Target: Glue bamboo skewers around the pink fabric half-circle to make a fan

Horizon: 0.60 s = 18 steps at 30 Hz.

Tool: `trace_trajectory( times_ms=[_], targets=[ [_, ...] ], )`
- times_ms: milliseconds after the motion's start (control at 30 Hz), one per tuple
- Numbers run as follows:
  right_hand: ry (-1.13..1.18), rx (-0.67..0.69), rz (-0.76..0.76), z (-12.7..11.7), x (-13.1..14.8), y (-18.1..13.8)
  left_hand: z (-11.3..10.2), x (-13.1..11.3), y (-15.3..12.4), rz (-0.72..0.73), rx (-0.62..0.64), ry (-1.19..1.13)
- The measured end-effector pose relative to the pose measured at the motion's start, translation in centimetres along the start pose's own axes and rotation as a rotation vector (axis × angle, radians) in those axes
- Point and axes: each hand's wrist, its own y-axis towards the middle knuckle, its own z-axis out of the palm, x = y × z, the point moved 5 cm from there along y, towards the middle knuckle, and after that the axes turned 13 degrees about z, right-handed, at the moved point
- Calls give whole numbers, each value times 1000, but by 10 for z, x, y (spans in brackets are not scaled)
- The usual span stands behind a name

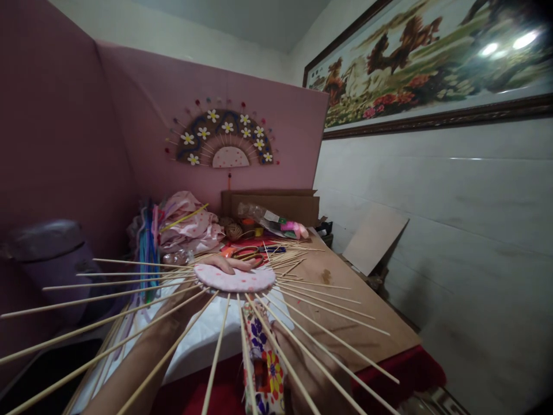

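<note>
My left hand (228, 264) grips a half-round pad (237, 279) covered in pink spotted fabric. Its fingers lie over the top edge, and the thumb side is hidden behind. Thin bamboo sticks (222, 340) fan out from the pad's rim to both sides and toward me. Below the pad, behind the sticks, my right hand (313, 360) is closed round a long flower-patterned tool (274, 369) that looks like a glue gun. Its upper end is close under the pad's rim; whether they touch I cannot tell. The right fingers are partly hidden.
A brown cardboard sheet (367, 334) covers the table's right side. Behind the pad lie scissors (248, 253), loose sticks (294, 256), twine (233, 230) and crumpled pink fabric (188, 219). Coloured pipe cleaners (147, 253) stand left. A flowered fan (227, 135) hangs on the pink panel.
</note>
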Motion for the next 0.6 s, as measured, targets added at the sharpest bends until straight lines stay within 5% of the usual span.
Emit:
trace_trajectory(
  times_ms=[167, 600],
  targets=[
    [-10, 21, 1, 1, -1, -1, 4, -6, 3, 58, 176, 93],
    [-44, 56, 1, 10, -2, -5, 9, -8, 0, 21, 203, 76]
  ],
)
